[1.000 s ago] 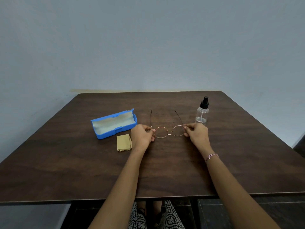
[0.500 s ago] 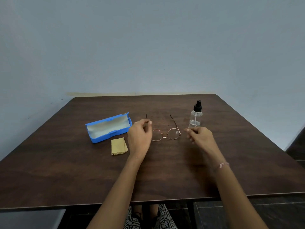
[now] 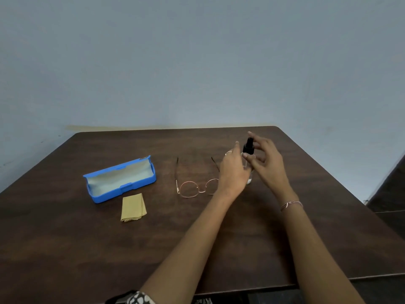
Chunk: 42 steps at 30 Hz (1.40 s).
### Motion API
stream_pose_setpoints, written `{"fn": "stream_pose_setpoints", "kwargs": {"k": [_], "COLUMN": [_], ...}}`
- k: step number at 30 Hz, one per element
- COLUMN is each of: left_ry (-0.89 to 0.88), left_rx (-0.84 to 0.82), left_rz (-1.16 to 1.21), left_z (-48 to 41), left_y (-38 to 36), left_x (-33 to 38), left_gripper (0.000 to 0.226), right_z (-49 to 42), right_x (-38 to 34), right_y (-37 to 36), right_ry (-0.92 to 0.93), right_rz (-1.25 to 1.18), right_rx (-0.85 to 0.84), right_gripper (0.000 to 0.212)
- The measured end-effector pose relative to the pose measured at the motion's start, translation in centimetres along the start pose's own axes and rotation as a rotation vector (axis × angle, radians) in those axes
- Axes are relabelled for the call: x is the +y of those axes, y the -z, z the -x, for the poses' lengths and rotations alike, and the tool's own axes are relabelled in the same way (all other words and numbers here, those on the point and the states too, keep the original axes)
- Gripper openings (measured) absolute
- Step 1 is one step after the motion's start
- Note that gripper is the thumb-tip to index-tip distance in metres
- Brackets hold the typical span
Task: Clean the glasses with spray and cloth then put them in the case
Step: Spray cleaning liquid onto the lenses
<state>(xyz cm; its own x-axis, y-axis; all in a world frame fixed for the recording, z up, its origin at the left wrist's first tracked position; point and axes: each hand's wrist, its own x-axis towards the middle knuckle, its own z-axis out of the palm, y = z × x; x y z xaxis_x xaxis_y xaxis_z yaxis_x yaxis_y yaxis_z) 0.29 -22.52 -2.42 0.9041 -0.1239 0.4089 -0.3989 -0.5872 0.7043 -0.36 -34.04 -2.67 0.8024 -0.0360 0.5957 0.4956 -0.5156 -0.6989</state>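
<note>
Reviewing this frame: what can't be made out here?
- Head view: the spray bottle body is mostly hidden behind the left hand, so the liquid level is unreadable.
- Head view: blur and overlapping fingers hide whether the left hand or right hand actually grips the bottle.
- Head view: one lens of the glasses is covered by the left hand.
</note>
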Motion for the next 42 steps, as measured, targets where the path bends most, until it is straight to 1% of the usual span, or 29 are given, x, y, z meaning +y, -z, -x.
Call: {"fn": "stream_pose_setpoints", "kwargs": {"k": [2,4,6,7,9,12,14,19,22,26,28,29,33,35,38,39,41,42], "left_ry": [0.022,0.019,-0.006,-0.018,-0.038,-0.092,-0.128,-0.180,-0.172,-0.190,-0.214,-0.222,-0.234,-0.219,-0.221,-0.219,-0.182,-0.160], "left_rx": [0.002,0.026,0.053,0.062,0.097,0.172,0.190,0.167,0.142,0.195,0.237,0.245,0.230,0.171,0.071,0.054,0.036,0.056], "left_rz": [0.017,0.025,0.033,0.037,0.051,0.094,0.121,0.105,0.098,0.056,0.000,-0.014,-0.027,-0.058,-0.223,-0.282,-0.366,-0.381], "left_z": [-0.3,-0.4,-0.4,-0.5,-0.5,-0.1,0.5,1.4,1.5,1.4,1.1,1.1,1.3,1.3,1.3,1.4,1.4,1.4], "left_y": [-0.8,-1.2,-1.3,-1.2,-1.0,-0.4,-0.1,0.5,0.4,0.2,0.1,0.1,0.2,0.3,0.6,1.0,1.9,2.7], "left_x": [-0.6,-1.0,-0.9,-0.8,-0.6,-0.4,-0.2,0.6,0.7,0.3,0.2,0.2,0.4,0.4,0.5,0.4,0.1,0.0], "left_gripper": [0.061,0.046,0.039,0.040,0.042,0.054,0.058,0.052,0.054,0.056,0.053,0.052,0.045,0.045,0.046,0.049,0.065,0.072], "right_z": [-0.1,0.1,0.1,0.2,0.3,0.3,0.2,-0.2,-0.2,-0.2,-0.1,-0.1,0.0,-0.1,0.0,0.2,0.4,0.5], "right_x": [0.3,0.5,0.7,0.8,0.6,0.2,0.1,0.5,0.4,0.1,0.0,-0.2,-0.3,0.0,0.5,0.5,0.7,0.8], "right_y": [0.2,0.5,0.8,1.0,1.2,1.4,1.3,0.5,0.4,-0.2,-0.4,-0.6,-1.0,-1.0,-1.2,-1.3,-1.5,-1.4], "right_ry": [-0.011,-0.026,-0.042,-0.050,-0.059,-0.079,-0.108,-0.133,-0.129,-0.153,-0.153,-0.143,-0.096,-0.101,-0.129,-0.137,-0.151,-0.153], "right_rz": [-0.032,-0.061,-0.042,-0.057,-0.163,-0.436,-0.578,-0.663,-0.708,-0.802,-0.796,-0.757,-0.592,-0.537,-0.478,-0.467,-0.457,-0.448], "right_rx": [-0.027,-0.058,-0.061,-0.053,-0.019,0.057,0.089,0.102,0.088,0.111,0.121,0.114,0.071,0.093,0.142,0.157,0.187,0.211], "right_gripper": [0.060,0.066,0.072,0.073,0.071,0.065,0.062,0.060,0.056,0.056,0.055,0.055,0.072,0.073,0.070,0.069,0.068,0.066]}}
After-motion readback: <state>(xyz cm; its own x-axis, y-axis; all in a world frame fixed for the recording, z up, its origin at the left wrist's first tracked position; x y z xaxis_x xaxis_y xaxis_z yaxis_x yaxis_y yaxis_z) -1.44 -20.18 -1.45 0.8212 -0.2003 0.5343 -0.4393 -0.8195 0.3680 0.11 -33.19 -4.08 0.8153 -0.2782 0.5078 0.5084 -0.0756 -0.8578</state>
